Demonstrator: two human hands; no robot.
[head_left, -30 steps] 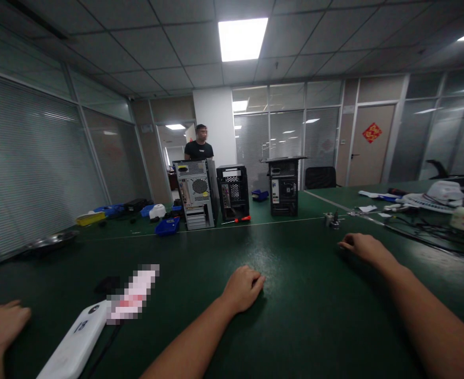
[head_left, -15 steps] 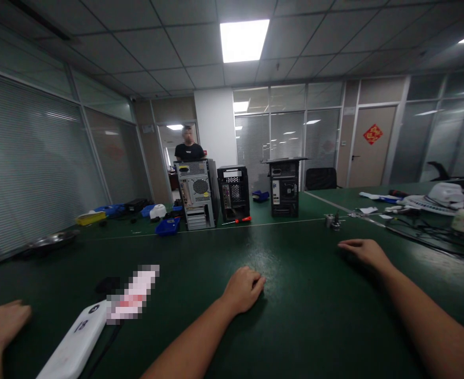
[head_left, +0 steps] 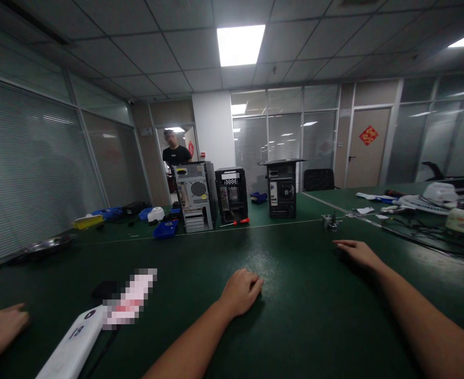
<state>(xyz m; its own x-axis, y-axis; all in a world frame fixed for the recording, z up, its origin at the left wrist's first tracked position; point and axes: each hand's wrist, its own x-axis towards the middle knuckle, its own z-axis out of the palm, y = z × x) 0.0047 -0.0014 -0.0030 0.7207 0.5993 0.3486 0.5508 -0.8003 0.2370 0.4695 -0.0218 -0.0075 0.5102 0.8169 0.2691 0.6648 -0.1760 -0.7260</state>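
glass partitions with grey blinds (head_left: 22, 142) line the office around a broad dark-green tabletop (head_left: 295, 300). on it, just beyond the wearer's right hand (head_left: 336, 246), stands a cluster of small silvery metal parts (head_left: 329, 223), near the fingertips but apart from them. that hand lies low over the green surface, palm down, its fingers straight and side by side; i cannot tell whether the thumb meets them. the left hand (head_left: 260, 286) rests on the tabletop nearer the middle, fingers loosely curled and closed in together, with the thumb beside them.

farther across, a red-handled screwdriver (head_left: 241, 221) lies at the foot of an open black metal computer case (head_left: 232, 196). to one side of that case stands a taller grey metal computer tower (head_left: 195, 192), with a shallow blue plastic tray (head_left: 166, 229) beside it; to the other, well apart, is a black computer tower (head_left: 282, 192) with a flat dark panel (head_left: 282, 161) on top.

toward the near left edge, another person's hand (head_left: 5, 329) lies beside a white slab-like device (head_left: 73, 342) marked in dark figures. black cables (head_left: 421, 234) sprawl at the far right. behind the grey tower, a person in a black t-shirt (head_left: 177, 155) stands by the doorway.
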